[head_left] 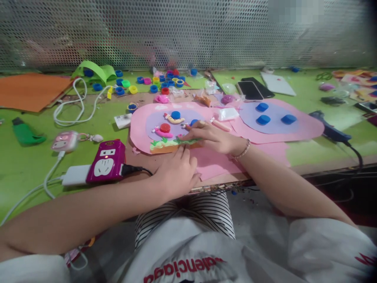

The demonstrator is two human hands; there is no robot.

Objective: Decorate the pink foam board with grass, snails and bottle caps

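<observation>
A pink card [138, 135] with a lilac patch lies in front of me, decorated with snails of modelling clay and bottle caps. One snail has a blue cap [176, 114], another a red cap [165, 128]. Along the card's lower edge runs a green and brown clay strip [165, 146]. My right hand [213, 137] reaches over the strip, fingers stretched and slightly bent, fingertips touching the clay. It partly hides a third snail. My left hand [178, 169] rests at the card's near edge, fingers extended, tips against the strip. Neither hand visibly holds anything.
A second pink card [306, 127] with blue caps lies right, beside a glue gun [332, 129]. A purple power socket [107, 161] and white cable [55, 114] stand left. Loose bottle caps [154, 80], phone [250, 90] and orange sheets [32, 90] lie behind.
</observation>
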